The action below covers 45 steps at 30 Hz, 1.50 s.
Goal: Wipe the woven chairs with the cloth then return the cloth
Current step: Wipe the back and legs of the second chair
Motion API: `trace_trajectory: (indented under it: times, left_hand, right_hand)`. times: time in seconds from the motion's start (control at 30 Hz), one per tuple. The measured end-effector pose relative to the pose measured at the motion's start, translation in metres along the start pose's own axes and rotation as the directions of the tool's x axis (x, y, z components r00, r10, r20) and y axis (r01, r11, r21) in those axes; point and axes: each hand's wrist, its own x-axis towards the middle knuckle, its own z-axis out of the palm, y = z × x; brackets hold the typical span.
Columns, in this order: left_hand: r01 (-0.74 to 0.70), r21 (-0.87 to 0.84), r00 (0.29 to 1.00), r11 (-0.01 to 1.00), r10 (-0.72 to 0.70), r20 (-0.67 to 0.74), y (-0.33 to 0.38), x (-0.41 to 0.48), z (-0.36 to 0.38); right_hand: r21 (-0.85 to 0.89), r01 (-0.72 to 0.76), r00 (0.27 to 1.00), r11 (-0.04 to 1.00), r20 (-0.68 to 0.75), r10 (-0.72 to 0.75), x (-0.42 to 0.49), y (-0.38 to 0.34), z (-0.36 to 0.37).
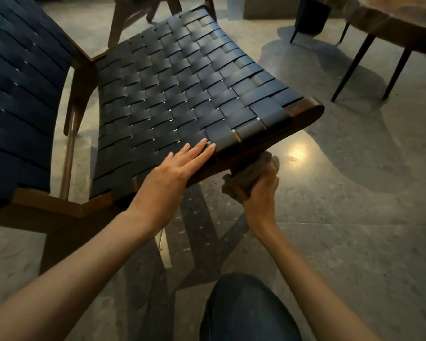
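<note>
1. A brown cloth (247, 178), bunched in the right hand (262, 193), presses against the chair's wooden front leg under the near right seat edge.
2. The left hand (172, 172) lies flat, fingers straight, on the woven chair (182, 82) seat.
3. A wooden bench (399, 25) stands far right on the stone floor (354, 217).

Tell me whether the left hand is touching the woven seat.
Touching. The head view shows the left hand lying flat on the woven seat near its front edge, straight fingers pressed on the straps with no gap.
</note>
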Motion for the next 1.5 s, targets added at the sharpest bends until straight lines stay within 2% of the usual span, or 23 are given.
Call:
trace_trajectory:
  times: [0.03,0.1,0.13,0.2,0.23,0.3,0.37,0.4,0.47,0.53,0.6,0.67,0.7,0.73,0.77,0.8,0.87,0.9,1.03,1.17,1.3,1.4,1.5]
  left_hand:
    - [0.001,0.005,1.000,1.000,-0.001,-0.001,0.000,0.000,0.000]
    - [0.003,0.015,1.000,1.000,-0.003,-0.006,0.001,0.000,0.000]
    - [0.005,0.014,1.000,1.000,-0.005,-0.008,0.001,-0.001,0.000]
    - [0.008,0.002,1.000,1.000,-0.008,-0.017,0.001,-0.001,0.002]
    - [0.008,-0.005,1.000,1.000,-0.008,-0.023,0.000,-0.001,0.002]
    - [0.001,-0.014,0.999,1.000,-0.002,-0.042,0.001,-0.001,0.003]
    - [-0.001,-0.020,0.999,1.000,0.000,-0.052,0.001,-0.001,0.005]
    - [0.002,-0.024,0.999,1.000,-0.003,-0.053,0.001,-0.001,0.005]
    - [0.005,-0.035,0.998,0.999,-0.007,-0.060,0.001,-0.001,0.006]
    - [0.009,-0.038,0.998,0.999,-0.011,-0.064,0.000,-0.001,0.007]
    - [0.013,-0.041,0.998,0.999,-0.016,-0.064,0.000,-0.001,0.007]
    - [0.014,-0.047,0.998,0.999,-0.017,-0.062,0.000,-0.001,0.007]
    - [0.014,-0.048,0.998,0.999,-0.017,-0.066,-0.001,-0.001,0.007]
    - [0.013,-0.048,0.997,0.999,-0.016,-0.070,-0.001,-0.001,0.007]
    - [0.013,-0.046,0.997,0.999,-0.016,-0.072,-0.001,-0.001,0.007]
    - [0.014,-0.045,0.998,0.999,-0.017,-0.068,-0.001,-0.001,0.007]
    - [0.024,-0.054,0.998,0.998,-0.027,-0.049,0.000,0.000,0.004]
    - [0.029,-0.061,0.999,0.998,-0.031,-0.036,0.000,0.000,0.003]
    - [0.043,-0.081,0.999,0.996,-0.042,0.021,-0.001,0.003,-0.002]
    - [0.067,-0.151,0.995,0.986,-0.054,0.087,-0.002,0.009,-0.012]
    - [0.106,-0.196,0.976,0.975,-0.064,0.208,-0.002,0.007,-0.024]
    - [0.113,0.011,0.979,0.994,-0.113,0.170,-0.007,-0.003,-0.038]
    - [0.187,0.185,0.946,0.965,-0.227,0.230,-0.017,-0.019,-0.047]
  right_hand:
    - [-0.111,0.080,0.997,0.991,0.019,-0.079,0.001,-0.004,0.002]
    - [-0.229,0.083,0.992,0.970,-0.071,-0.101,0.001,0.001,0.006]
    - [-0.221,-0.013,0.996,0.975,-0.092,-0.007,0.002,0.009,0.008]
    - [-0.176,-0.119,0.993,0.977,-0.017,0.118,0.004,0.032,0.013]
    - [-0.219,-0.159,0.987,0.963,-0.018,0.159,0.006,0.049,0.015]
    - [-0.146,-0.305,0.952,0.941,-0.060,0.299,0.010,0.075,0.013]
    - [-0.065,-0.525,0.851,0.849,-0.045,0.523,0.013,0.105,0.010]
    - [-0.053,-0.645,0.764,0.763,-0.005,0.645,0.012,0.112,0.009]
    - [-0.101,-0.741,0.661,0.664,0.064,0.748,0.014,0.140,0.003]
    - [-0.171,-0.728,0.652,0.664,0.128,0.747,0.019,0.171,-0.001]
    - [-0.271,-0.696,0.663,0.665,0.114,0.740,0.021,0.191,0.000]
    - [-0.361,-0.598,0.739,0.716,0.098,0.667,0.016,0.181,0.004]
    - [-0.477,-0.449,0.819,0.755,0.119,0.562,0.014,0.168,0.002]
    - [-0.518,-0.335,0.875,0.787,0.139,0.464,0.013,0.160,0.002]
    - [-0.489,-0.256,0.915,0.834,0.156,0.372,0.013,0.158,0.001]
    - [-0.372,-0.265,0.939,0.889,0.109,0.326,0.012,0.151,0.005]
    - [-0.173,-0.272,0.955,0.947,0.070,0.287,0.003,0.098,0.006]
    - [-0.143,-0.242,0.965,0.960,0.066,0.253,-0.002,0.077,0.007]
    - [-0.136,-0.037,0.999,0.990,0.002,0.037,-0.012,0.013,0.007]
    - [-0.014,-0.064,0.998,0.998,0.028,0.065,-0.010,-0.027,0.002]
    - [-0.027,0.078,0.997,0.997,-0.019,-0.078,-0.020,-0.052,0.003]
    - [-0.155,0.196,0.978,0.968,-0.041,-0.205,-0.025,-0.065,0.006]
    - [-0.224,0.238,0.956,0.945,-0.118,-0.268,-0.030,-0.071,0.019]
